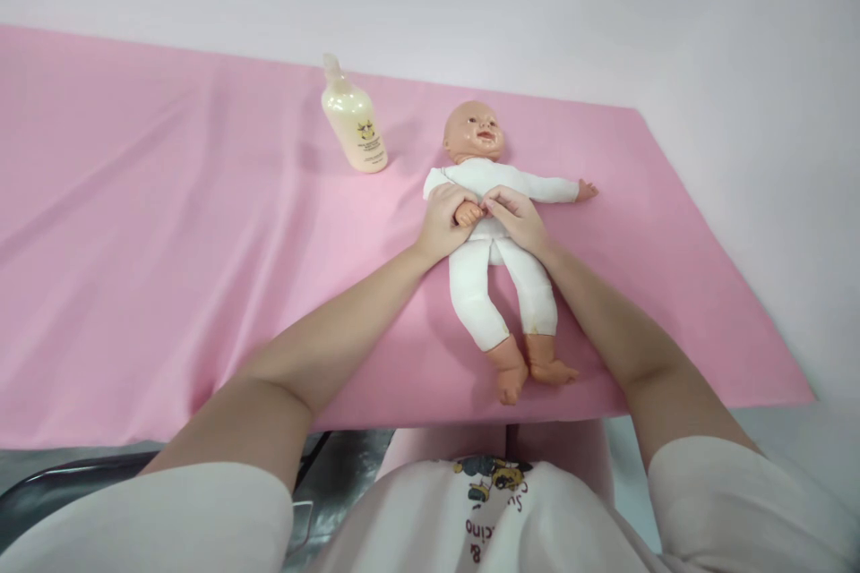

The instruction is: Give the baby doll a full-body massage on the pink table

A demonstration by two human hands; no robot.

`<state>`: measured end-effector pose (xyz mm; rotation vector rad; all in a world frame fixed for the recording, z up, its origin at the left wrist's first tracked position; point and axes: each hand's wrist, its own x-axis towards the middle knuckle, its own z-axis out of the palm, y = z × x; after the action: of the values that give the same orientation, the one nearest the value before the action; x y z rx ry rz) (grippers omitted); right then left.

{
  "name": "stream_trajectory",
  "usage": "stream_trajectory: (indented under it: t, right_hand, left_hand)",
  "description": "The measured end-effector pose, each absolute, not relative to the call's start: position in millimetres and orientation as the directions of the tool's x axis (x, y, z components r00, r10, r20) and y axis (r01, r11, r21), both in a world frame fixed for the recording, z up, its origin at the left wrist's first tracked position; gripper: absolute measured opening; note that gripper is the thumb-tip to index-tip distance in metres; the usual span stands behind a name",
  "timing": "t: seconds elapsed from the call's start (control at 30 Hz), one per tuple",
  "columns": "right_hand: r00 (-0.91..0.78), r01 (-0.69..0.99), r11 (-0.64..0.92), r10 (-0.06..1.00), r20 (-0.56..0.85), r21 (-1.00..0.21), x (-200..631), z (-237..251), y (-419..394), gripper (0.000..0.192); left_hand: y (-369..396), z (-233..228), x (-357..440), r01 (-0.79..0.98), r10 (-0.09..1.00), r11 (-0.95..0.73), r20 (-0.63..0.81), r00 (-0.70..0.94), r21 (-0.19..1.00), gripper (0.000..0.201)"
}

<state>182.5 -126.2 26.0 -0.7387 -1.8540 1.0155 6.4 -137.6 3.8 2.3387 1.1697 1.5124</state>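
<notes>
Here, the largest thing under both hands is the pink cloth [167, 224], a smooth, thin sheet with soft diagonal folds, spread flat beneath the forearms and reaching well beyond the hands on every side; it seems laid as a clean, soft bed for what lies on it. Past the cloth, beyond the fingertips, a plain pale wall closes the view.

Directly beneath the hands lies the baby doll [494, 242], on its back, head pointing away from the person and feet toward them. Its body is a stuffed white fabric suit, slightly wrinkled and soiled near one ankle, while the head, hands and feet are glossy moulded plastic. One doll arm stretches out flat beyond the right hand; the other is folded in over the chest.

The left hand [443, 224] is curled around that folded arm at the wrist, gripping the small plastic doll hand [468, 213] so that it stays lifted over the torso. The right hand [516, 217] meets it from the other side, thumb and fingertips pinched on the same little hand, the palm resting on the doll's belly, probably to steady the soft body.

Beyond and outward of the left hand, well apart from it, stands a cream plastic bottle [355, 121] with a rounded body, a printed label and a pump top, leaning slightly.
</notes>
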Motion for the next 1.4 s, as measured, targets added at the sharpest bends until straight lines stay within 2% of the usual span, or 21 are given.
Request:
stream_trajectory:
  t: [0.23,0.57,1.0,1.17,1.4]
  right_hand:
    - [-0.453,0.083,0.473,0.802,0.39,-0.877,183.6,26.6,-126.0,0.025]
    - [-0.459,0.103,0.478,0.801,0.384,-0.872,184.3,26.4,-125.4,0.025]
    - [-0.451,0.079,0.458,0.809,0.378,-0.886,183.2,27.6,-127.5,0.025]
    - [-0.443,0.08,0.45,0.815,0.373,-0.889,183.1,26.4,-128.4,0.02]
    - [-0.437,0.096,0.447,0.822,0.366,-0.889,181.8,24.9,-128.6,0.018]
  left_hand:
    - [-139.0,4.8,6.1,0.492,0.613,-0.738,0.765,0.2,0.463,0.026]
    - [-138.9,6.8,5.8,0.502,0.671,-0.699,0.711,0.211,0.51,0.041]
    - [-138.8,7.6,5.8,0.515,0.69,-0.681,0.691,0.215,0.52,0.042]
    - [-135.7,5.1,5.2,0.532,0.679,-0.687,0.699,0.224,0.496,0.036]
    - [-133.8,1.8,5.9,0.549,0.682,-0.673,0.702,0.203,0.495,0.015]
